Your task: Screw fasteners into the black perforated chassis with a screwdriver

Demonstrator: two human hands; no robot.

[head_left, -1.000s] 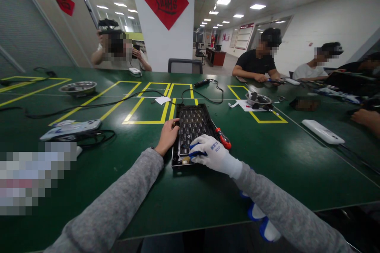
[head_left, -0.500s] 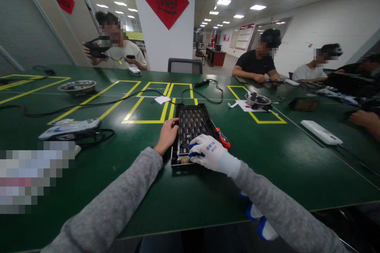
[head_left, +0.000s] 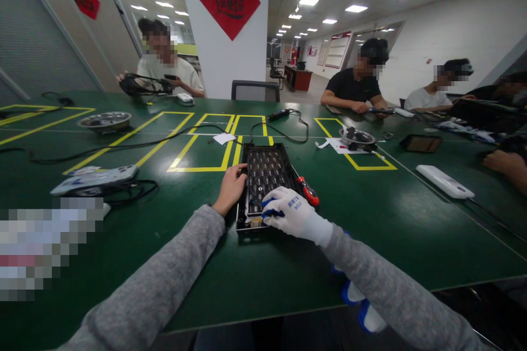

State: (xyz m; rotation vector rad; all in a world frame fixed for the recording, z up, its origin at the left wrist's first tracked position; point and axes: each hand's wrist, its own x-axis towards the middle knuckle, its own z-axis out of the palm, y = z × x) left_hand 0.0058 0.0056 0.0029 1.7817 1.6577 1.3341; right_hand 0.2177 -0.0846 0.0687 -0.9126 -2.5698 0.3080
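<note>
A black rectangular casing (head_left: 242,225) lies on the green table in front of me. Inside it sits a black panel (head_left: 268,167) with rows of shiny oval openings. My left hand (head_left: 231,186), bare, grips the casing's left side, its fingers bent over the edge. My right hand (head_left: 292,211), in a white and blue glove, has its fingers curled closed at the panel's lower right corner; its fingertips are partly hidden. Beside them a small yellowish part (head_left: 257,222) shows at the casing's near end. A red and black screwdriver (head_left: 308,192) lies against the casing's right side.
Metal bowls stand at left (head_left: 105,122) and right (head_left: 357,136). Yellow tape marks the table (head_left: 197,169). A black cable (head_left: 173,135) crosses behind the casing. To the right lie a white power bank-like block (head_left: 444,181) and a phone (head_left: 420,143). Several people sit around the table.
Both my hands stay in place on the casing and panel. Across the table at left, a person has lowered a black strapped device from face height toward the tabletop.
</note>
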